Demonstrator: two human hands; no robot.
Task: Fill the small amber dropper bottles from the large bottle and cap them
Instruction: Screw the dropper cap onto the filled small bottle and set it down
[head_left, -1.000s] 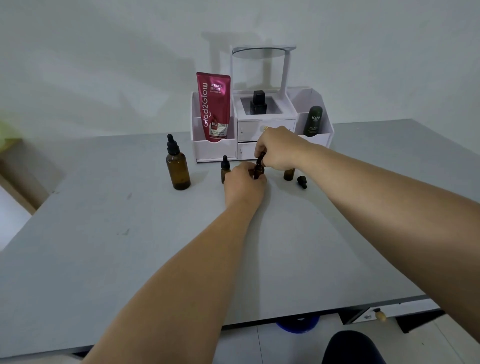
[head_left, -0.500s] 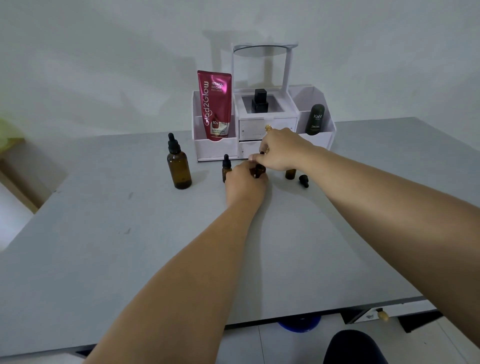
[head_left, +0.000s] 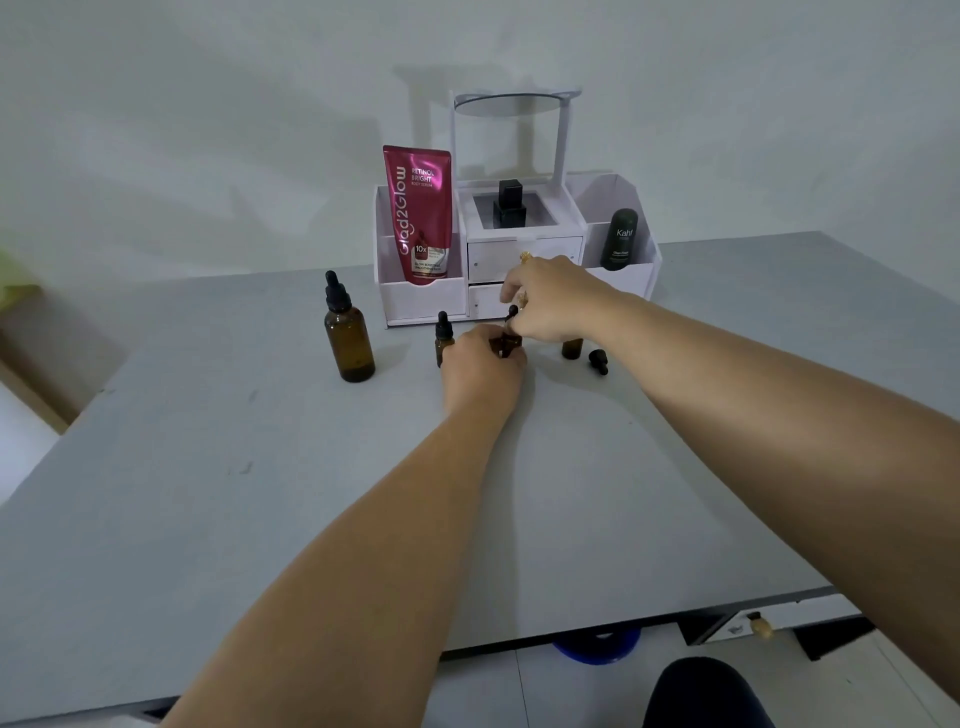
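Observation:
My left hand (head_left: 480, 366) is wrapped around a small amber bottle (head_left: 508, 345) standing on the grey table (head_left: 260, 493). Right above it, my right hand (head_left: 550, 304) pinches a black dropper cap (head_left: 512, 313) over the bottle's neck. A capped small amber bottle (head_left: 443, 340) stands just left of my left hand. Behind my right wrist an uncapped small amber bottle (head_left: 571, 348) stands, with a loose black dropper cap (head_left: 598, 361) lying beside it. The large amber dropper bottle (head_left: 347, 335), capped, stands further left.
A white cosmetics organiser (head_left: 514, 260) with a mirror stands at the back, holding a red tube (head_left: 420, 213), a black square bottle (head_left: 510, 205) and a dark green bottle (head_left: 619, 240). The table's near edge runs below my forearms.
My right hand has shifted the dropper cap slightly at the neck of the bottle held by my left hand. The other bottles have not moved.

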